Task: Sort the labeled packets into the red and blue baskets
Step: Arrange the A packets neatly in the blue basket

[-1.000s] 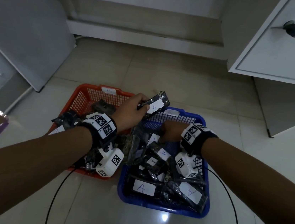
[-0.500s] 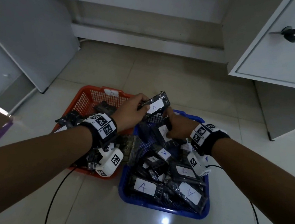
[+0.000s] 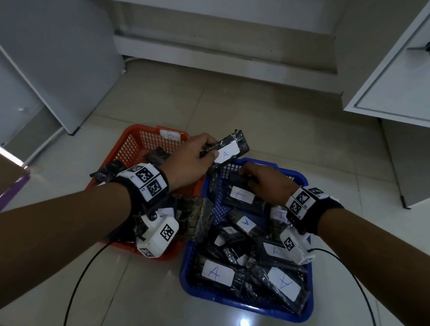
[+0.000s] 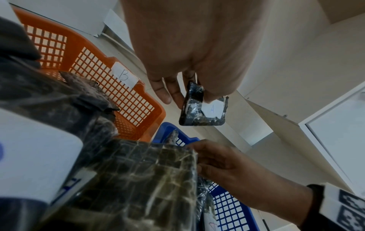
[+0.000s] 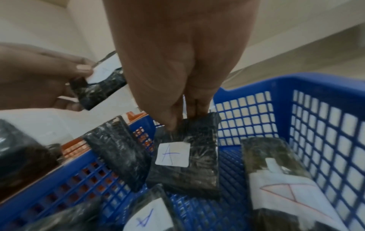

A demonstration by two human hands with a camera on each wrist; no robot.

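Left hand (image 3: pixel 192 160): I'm gripping an A packet (image 3: pixel 227 151) above the baskets, label up for reading.
Right hand (image 3: pixel 265 181): I'm pinching another A packet (image 5: pixel 185 156), setting it inside the blue basket (image 3: pixel 245 306).

Dim, bluish indoor light — a lamp glare spot on the glossy floor (image 3: pixel 244 323), wrist views soft, edges warped.

Both forearms extended forward, wrist bands on each. Left hand (image 3: pixel 191 160) raised, fingers and thumb curled, pinching a packet (image 3: pixel 227 151) by one end. Right hand (image 3: pixel 265 181) lower, palm down, fingertips (image 5: pixel 194 112) pressed together on the far edge of a second packet (image 5: pixel 187 157).
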